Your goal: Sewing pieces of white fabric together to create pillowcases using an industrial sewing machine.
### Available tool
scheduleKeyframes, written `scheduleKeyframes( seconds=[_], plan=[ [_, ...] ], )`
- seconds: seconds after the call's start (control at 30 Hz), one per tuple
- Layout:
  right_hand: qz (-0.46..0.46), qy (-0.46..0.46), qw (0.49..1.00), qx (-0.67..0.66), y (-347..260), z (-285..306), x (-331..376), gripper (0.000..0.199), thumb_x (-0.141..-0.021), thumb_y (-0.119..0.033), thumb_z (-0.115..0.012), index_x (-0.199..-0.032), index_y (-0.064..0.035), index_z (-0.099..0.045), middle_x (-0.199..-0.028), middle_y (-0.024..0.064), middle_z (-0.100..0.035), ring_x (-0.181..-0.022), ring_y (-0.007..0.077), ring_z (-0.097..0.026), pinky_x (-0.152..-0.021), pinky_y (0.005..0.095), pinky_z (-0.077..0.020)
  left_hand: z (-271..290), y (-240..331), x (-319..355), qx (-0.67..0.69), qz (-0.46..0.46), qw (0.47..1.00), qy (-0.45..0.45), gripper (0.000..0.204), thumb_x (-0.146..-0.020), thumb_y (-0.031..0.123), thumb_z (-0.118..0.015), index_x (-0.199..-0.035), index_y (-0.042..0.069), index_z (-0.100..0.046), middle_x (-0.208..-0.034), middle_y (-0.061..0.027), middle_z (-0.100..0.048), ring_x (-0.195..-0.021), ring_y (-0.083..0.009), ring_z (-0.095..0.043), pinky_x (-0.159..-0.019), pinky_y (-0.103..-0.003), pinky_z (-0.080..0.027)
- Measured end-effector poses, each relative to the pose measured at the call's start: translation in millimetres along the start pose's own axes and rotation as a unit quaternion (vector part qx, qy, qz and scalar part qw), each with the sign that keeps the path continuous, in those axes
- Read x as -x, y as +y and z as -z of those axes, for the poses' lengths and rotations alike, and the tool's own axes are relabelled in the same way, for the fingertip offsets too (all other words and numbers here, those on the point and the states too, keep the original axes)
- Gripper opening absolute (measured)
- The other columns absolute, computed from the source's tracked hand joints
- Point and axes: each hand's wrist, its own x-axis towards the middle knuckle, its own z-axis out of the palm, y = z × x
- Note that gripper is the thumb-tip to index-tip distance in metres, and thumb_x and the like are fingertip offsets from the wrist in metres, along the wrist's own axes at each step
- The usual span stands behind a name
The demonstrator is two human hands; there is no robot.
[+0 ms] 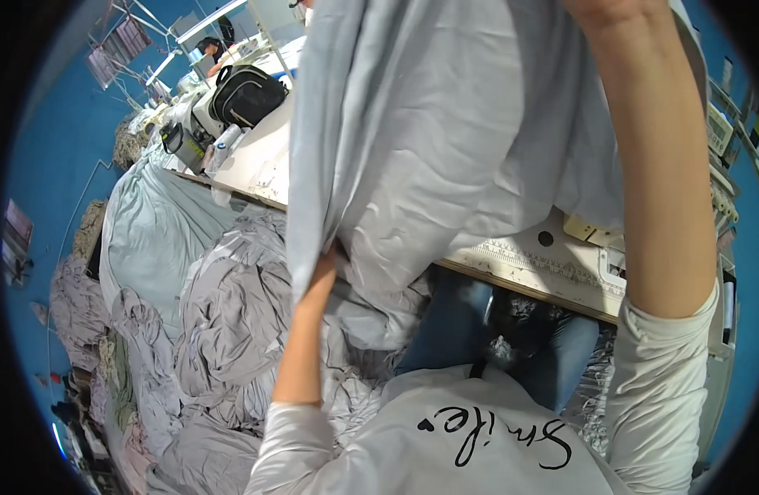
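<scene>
The grey cloth (pixel 462 140) hangs in front of the person, across the table (pixel 499 254), its lower folds dropping past the table's front edge. The left hand (pixel 323 268) contacts its lower left border; a fold hides the fingers, so closure cannot be determined. The right hand (pixel 614 8) is cut off at the top; its grip cannot be determined. Room remains between table edge and torso; a fabric heap (pixel 239 318) bounds the left side.

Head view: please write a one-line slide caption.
Left hand at the folds of a raised grey cloth, right hand at the picture's top, fabric heap beside the worktable.
</scene>
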Motion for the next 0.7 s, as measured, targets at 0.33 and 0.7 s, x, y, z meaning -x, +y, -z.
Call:
scheduleKeyframes(
  seconds=[0.33,0.7],
  plan=[
    [-0.246,-0.041,0.868,0.43,-3.6,34.2,80.2,0.048,-0.094,-0.035,-0.047,-0.124,0.0024,-0.046,-0.11,0.0159,-0.061,-0.093,0.0254,-0.064,-0.087,0.0303,-0.0489,193.8,134.8,-36.0,0.606,-0.079,0.731,-0.302,0.038,-0.095,0.027,-0.039,-0.118,-0.001,-0.05,-0.115,-0.0171,-0.057,-0.102,-0.0282,-0.059,-0.089,-0.041,-0.048],
    [-0.071,-0.199,0.499,0.84,-170.6,6.1,201.8,0.029,-0.071,-0.018,-0.068,-0.096,-0.002,-0.064,-0.093,0.0139,-0.063,-0.084,0.0313,-0.061,-0.073,0.0362,-0.0493,206.7,300.2,-110.0,0.668,-0.362,0.342,-0.553,0.057,-0.09,0.036,-0.053,-0.127,-0.006,-0.042,-0.127,-0.0213,-0.047,-0.115,-0.0344,-0.048,-0.098,-0.049,-0.037]
  ],
)
